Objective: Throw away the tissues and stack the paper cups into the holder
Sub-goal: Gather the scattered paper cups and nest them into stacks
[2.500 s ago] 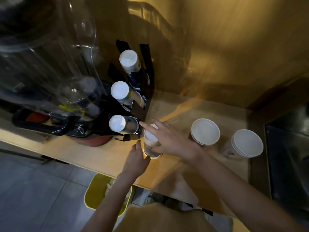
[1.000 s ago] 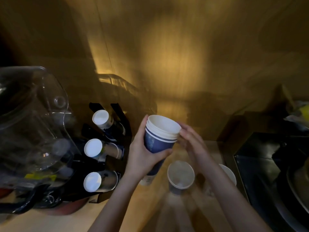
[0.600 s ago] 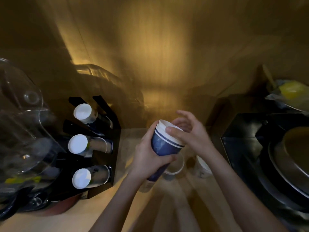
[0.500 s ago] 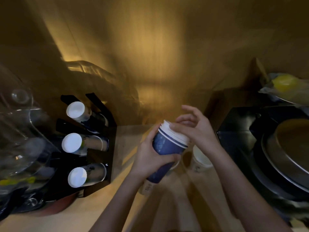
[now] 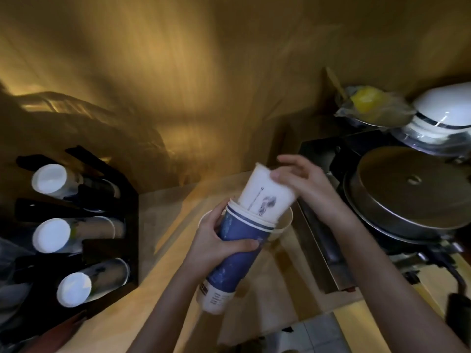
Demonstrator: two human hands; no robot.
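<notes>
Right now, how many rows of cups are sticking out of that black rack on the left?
3. A top row, a middle row and a bottom row, each ending in a white cup bottom, sit in the black rack. More rows may be hidden.

no readable text — print on the bottom white cup is too blurred.

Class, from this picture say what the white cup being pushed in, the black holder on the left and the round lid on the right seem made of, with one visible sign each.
White cup: likely matte paper, printed, no glare. Black holder: probably plastic or acrylic, flat dark panels. Round lid: metal, brushed sheen, central knob.
</notes>
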